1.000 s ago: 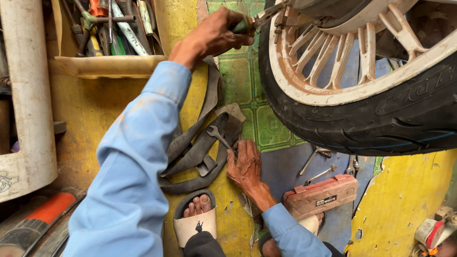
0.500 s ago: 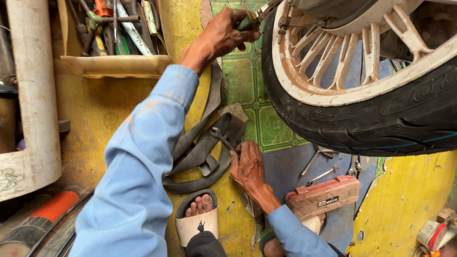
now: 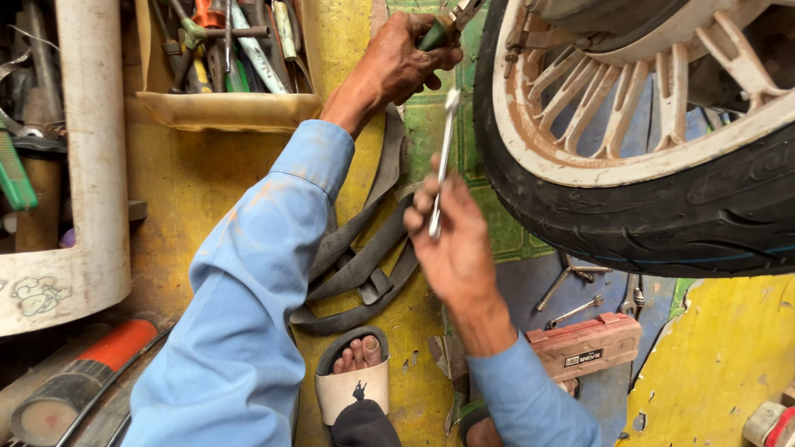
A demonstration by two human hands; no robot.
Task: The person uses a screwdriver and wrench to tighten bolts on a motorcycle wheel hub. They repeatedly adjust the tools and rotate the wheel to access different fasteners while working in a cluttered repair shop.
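Right hand (image 3: 451, 248) now lifted off floor, fingers pinched around slim silver wrench (image 3: 443, 157); left hand (image 3: 402, 62) keeps fist closed on green-handled tool (image 3: 435, 33) beside wheel (image 3: 629, 132).

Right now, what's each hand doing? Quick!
Left hand: closed around a green-handled tool up by the wheel.
Right hand: fingers pinching a slim metal wrench.

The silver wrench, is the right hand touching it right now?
Touching. The head view shows the right hand with its fingers wrapped around the lower end of the silver wrench, holding it upright beside the tyre.
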